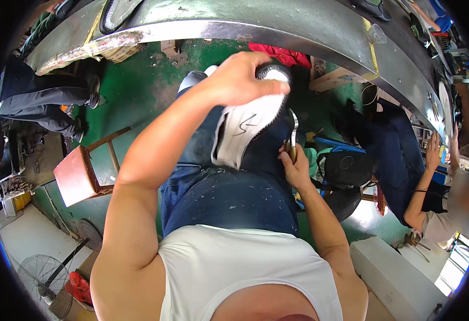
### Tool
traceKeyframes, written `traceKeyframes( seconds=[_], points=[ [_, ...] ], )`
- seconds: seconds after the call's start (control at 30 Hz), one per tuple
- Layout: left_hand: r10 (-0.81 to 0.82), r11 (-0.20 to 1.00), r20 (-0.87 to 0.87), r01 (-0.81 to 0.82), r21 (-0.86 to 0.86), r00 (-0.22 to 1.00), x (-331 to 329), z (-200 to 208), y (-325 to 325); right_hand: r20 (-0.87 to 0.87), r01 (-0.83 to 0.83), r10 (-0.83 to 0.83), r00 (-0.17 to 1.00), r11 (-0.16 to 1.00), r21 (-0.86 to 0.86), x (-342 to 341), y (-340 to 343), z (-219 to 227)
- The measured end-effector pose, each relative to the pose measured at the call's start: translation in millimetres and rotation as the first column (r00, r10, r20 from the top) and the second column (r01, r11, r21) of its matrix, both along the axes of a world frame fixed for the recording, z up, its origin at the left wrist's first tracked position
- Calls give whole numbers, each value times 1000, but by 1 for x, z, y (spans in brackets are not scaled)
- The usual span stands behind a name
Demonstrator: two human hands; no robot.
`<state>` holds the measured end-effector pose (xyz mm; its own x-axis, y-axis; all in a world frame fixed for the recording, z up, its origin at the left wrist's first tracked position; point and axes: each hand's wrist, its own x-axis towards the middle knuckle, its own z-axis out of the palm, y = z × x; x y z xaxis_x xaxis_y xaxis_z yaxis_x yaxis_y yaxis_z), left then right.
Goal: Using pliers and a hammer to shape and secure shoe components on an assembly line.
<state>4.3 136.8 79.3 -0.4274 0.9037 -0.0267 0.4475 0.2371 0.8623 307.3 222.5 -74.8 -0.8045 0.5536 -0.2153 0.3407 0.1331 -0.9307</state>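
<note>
My left hand [239, 80] is wrapped over the toe end of a shoe upper [248, 125], bottom side up above my thighs. Its underside is whitish with a dark pen mark, and a black gathered edge runs round the toe. Just right of the shoe, my right hand [297, 170] is closed round the handles of a pair of pincers [293, 134]. Their curved metal head points away from me, beside the shoe and apparently apart from it. Part of the handles is hidden in my fingers.
A long metal-edged workbench [202, 29] crosses ahead, with another shoe piece [117, 15] on it. To the left stand a stool [76, 176] and a fan [44, 281]. A black bag [344, 168] is at my right. Other people [454, 208] sit on both sides.
</note>
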Motion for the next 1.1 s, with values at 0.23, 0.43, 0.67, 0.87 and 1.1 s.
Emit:
traceKeyframes(
  seconds=[0.23, 0.43, 0.67, 0.87, 1.1],
  points=[
    [428, 899, 872, -207, -385, 238, 34, -156, -26, 285, -430, 408, 867, 903, 15, -30, 27, 78],
    [326, 935, 812, -290, -203, 485, 58, -174, -40, 376, -631, 531, 760, 742, 226, -76, 43, 94],
    [266, 926, 941, -327, -188, 211, 63, -159, -56, 599, -776, 582, 549, 622, 107, -114, 34, 114],
    [155, 961, 901, -272, -43, 405, 48, -154, -52, 353, -345, 326, 877, 938, -9, -80, -18, 39],
    [317, 923, 823, -353, -154, 470, 53, -153, -40, 211, -188, 371, 904, 790, -583, -76, 25, 44]
  ],
)
